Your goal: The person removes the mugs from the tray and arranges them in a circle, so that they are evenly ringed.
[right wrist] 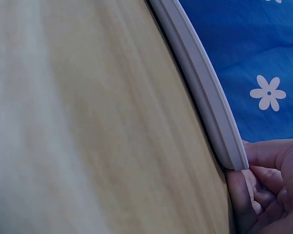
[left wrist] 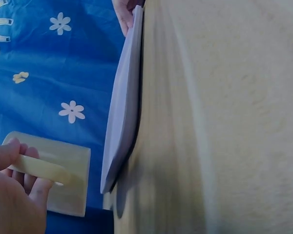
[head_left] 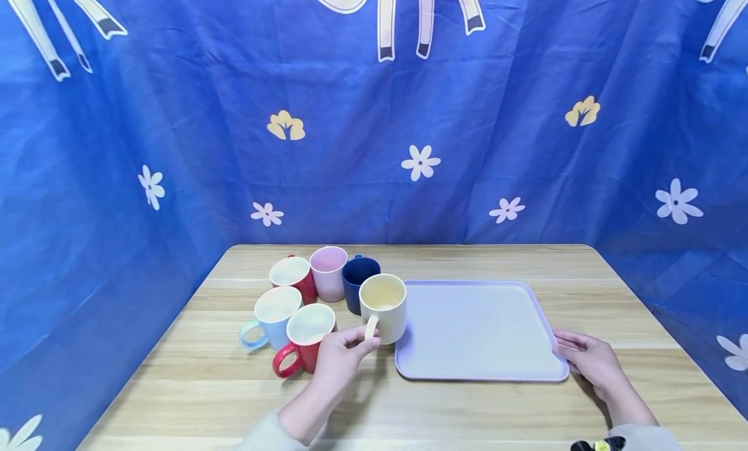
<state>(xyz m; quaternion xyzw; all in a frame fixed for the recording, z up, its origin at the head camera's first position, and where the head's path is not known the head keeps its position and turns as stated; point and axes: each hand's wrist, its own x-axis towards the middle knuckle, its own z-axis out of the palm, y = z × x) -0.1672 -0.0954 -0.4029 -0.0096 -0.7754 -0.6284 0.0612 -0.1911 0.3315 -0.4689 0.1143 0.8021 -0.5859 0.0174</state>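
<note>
My left hand (head_left: 341, 360) grips a cream mug (head_left: 393, 316) by its handle, and the mug is upright. In the left wrist view the fingers curl round that handle (left wrist: 41, 169), with the mug (left wrist: 74, 175) raised off the tabletop. A pale lilac tray (head_left: 476, 331) lies flat just right of the mug. At the tray's right edge, my right hand (head_left: 590, 360) pinches the rim; the right wrist view has the thumb above the rim (right wrist: 217, 105) and the other fingers below it.
Left of the cream mug stand a front red mug (head_left: 310, 357), a light blue mug (head_left: 274, 328), a rear red mug (head_left: 305, 287), a pink mug (head_left: 329, 279) and a navy mug (head_left: 354, 292). The wooden table (head_left: 222, 399) meets a blue patterned curtain (head_left: 362, 178).
</note>
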